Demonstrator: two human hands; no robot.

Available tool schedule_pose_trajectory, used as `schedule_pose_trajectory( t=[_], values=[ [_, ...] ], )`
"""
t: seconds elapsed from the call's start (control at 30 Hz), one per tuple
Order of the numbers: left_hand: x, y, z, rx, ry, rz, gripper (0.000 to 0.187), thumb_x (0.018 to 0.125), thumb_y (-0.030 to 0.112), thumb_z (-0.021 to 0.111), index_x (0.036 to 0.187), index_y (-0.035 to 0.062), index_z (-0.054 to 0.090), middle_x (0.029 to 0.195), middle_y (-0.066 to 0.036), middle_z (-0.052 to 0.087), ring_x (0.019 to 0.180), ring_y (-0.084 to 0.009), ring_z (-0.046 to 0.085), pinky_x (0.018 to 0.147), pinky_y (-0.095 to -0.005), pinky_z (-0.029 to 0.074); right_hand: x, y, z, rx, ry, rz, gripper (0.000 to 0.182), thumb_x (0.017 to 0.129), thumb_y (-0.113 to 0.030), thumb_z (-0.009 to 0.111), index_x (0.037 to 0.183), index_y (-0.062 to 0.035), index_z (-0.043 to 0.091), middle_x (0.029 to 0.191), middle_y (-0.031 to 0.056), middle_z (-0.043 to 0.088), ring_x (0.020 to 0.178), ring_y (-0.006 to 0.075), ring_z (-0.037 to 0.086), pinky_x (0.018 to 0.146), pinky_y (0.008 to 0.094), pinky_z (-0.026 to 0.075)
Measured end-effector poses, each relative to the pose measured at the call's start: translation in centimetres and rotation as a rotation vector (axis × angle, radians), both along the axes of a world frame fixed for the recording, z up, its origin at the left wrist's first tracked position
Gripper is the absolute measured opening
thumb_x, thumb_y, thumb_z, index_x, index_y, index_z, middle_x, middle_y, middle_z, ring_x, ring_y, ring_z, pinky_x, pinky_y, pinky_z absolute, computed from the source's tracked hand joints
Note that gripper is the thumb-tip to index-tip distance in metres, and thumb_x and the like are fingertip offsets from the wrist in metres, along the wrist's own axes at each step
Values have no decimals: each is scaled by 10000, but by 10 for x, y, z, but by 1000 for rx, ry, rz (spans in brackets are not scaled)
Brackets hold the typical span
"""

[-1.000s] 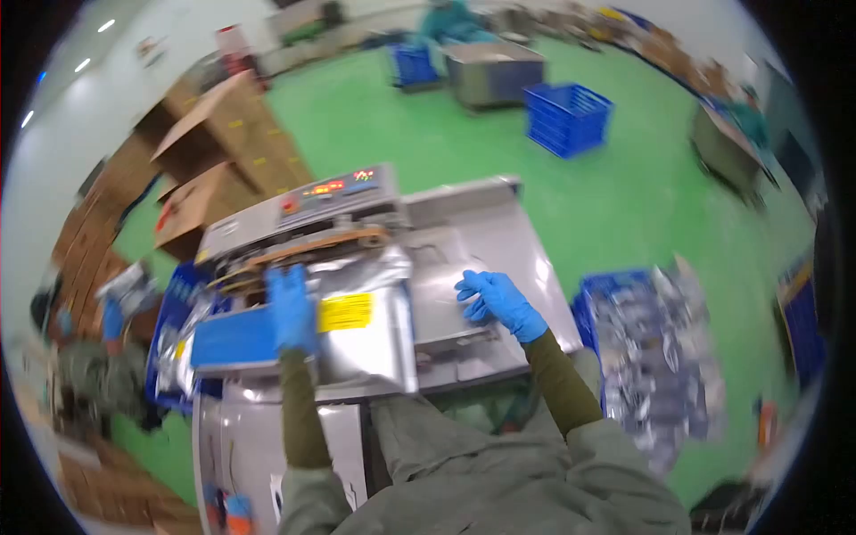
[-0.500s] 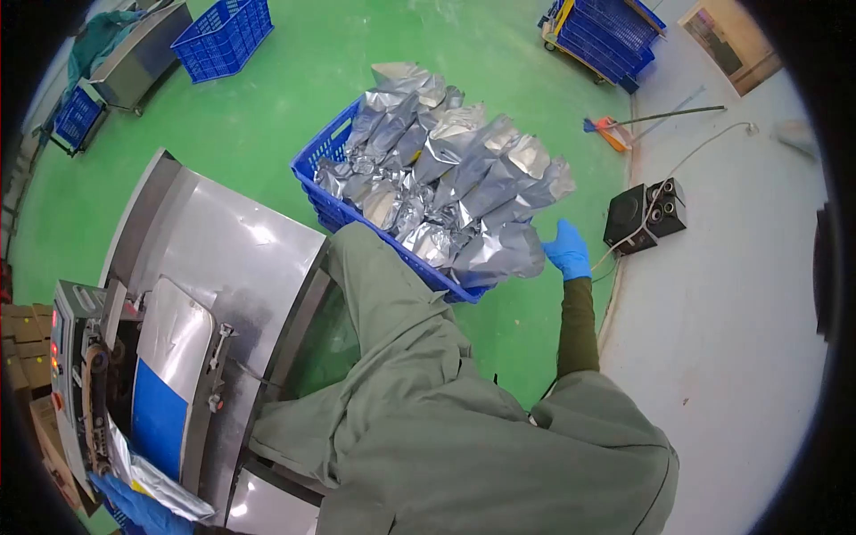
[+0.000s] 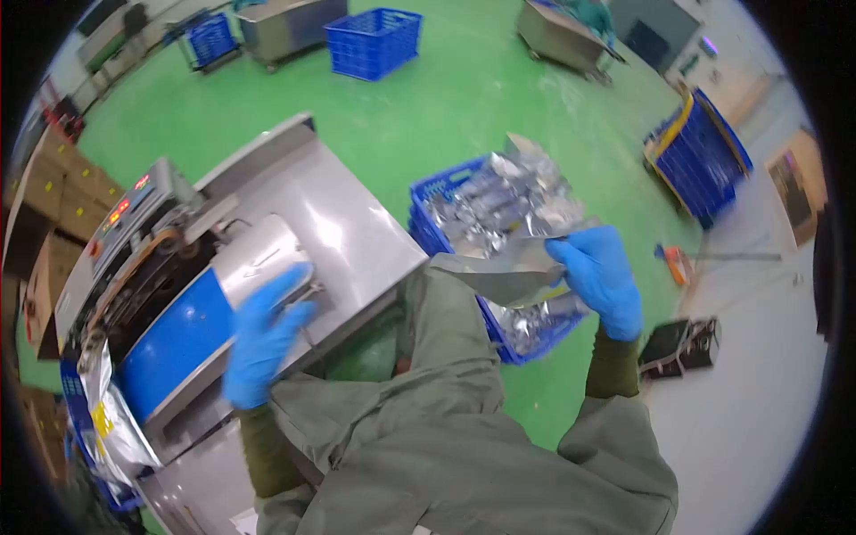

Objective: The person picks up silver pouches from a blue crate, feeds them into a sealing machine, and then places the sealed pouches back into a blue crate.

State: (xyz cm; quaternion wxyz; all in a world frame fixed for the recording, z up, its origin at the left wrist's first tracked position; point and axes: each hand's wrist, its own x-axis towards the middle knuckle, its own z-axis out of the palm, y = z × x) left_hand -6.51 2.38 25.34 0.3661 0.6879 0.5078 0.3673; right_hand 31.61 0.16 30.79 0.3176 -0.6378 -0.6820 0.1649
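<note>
My right hand [image 3: 602, 278], in a blue glove, grips the edge of a silver pouch [image 3: 508, 275] above the blue crate [image 3: 430, 234] of similar silver bags [image 3: 508, 201]. The pouch's other end points left, over my knee. My left hand [image 3: 265, 337], also gloved in blue, is raised with its fingers apart beside the blue belt [image 3: 178, 343] of the sealing machine [image 3: 134, 209]. Nothing shows in it. A silver bag with a yellow label [image 3: 109, 423] lies at the machine's near end.
A steel table [image 3: 343, 209] lies between the machine and the crate. Further off are a blue crate [image 3: 374, 45], steel carts [image 3: 562, 40] and stacked blue baskets [image 3: 700, 156]. Cardboard boxes [image 3: 67, 192] stand at left, a black speaker [image 3: 682, 348] by the right wall.
The view has turned. My right hand has taken hold of a silver pouch and lifted it over the crate. My left hand has moved up from the machine's near end to beside the belt.
</note>
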Motion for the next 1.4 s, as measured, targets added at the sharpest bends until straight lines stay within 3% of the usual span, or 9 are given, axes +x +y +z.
schedule_pose_trajectory(
  t=[0.17,0.23,0.27,0.4,0.53,0.73,1.07,1.17,1.4],
  values=[
    [56,24,-1,567,-6,1,496,834,296,611,1225,9,509,1110,-186,603,1055,-304,567,910,-354,437,-95,18,91,48,430,-18,264,843,-211,571,679,-11,621,507,14,526,410,87,472,379,231,325],
    [48,35,9,439,-458,255,428,884,302,538,1179,-7,531,1019,-193,627,944,-308,612,810,-330,475,-125,37,103,121,501,79,276,858,-227,556,700,-11,624,519,-1,525,396,76,458,364,221,313],
    [34,43,15,599,-419,437,371,918,306,479,1040,-27,589,787,-177,633,692,-275,624,618,-336,475,-137,56,102,91,566,185,298,869,-240,549,695,-10,624,513,4,524,404,76,462,381,221,332],
    [-44,65,-2,696,-229,864,443,939,305,451,664,-28,547,495,-158,475,424,-239,449,446,-403,337,-160,123,54,84,701,616,258,888,-240,544,809,-12,633,614,21,552,525,84,518,490,219,415],
    [-78,70,-10,693,-138,906,441,945,286,451,656,-39,531,498,-165,469,429,-228,416,453,-395,337,-210,154,-1,14,631,726,412,739,-34,704,1129,-51,570,905,24,571,800,96,548,684,225,470],
    [-84,70,-3,658,-309,840,412,935,270,487,663,-34,549,501,-100,497,460,-161,414,453,-363,338,-228,188,-38,99,709,646,93,815,-72,646,870,1,659,781,13,582,705,84,515,613,230,435],
    [-113,63,13,200,-474,421,342,938,337,493,914,17,612,708,44,538,646,-53,470,576,-229,402,-237,213,-35,47,543,700,329,948,-267,463,1003,30,594,829,36,607,763,114,523,690,261,446],
    [-110,77,-7,94,-885,390,330,938,351,483,958,45,604,789,39,546,714,-54,480,635,-228,409,-255,231,-67,172,712,693,374,953,-291,452,1015,50,591,843,38,619,785,108,533,728,249,441],
    [-131,142,-61,40,-996,377,337,932,318,475,996,17,611,879,-48,634,800,-129,587,701,-261,467,-255,247,-70,-31,787,669,406,941,-314,465,950,63,615,823,31,623,742,95,548,671,255,458]
  ],
)
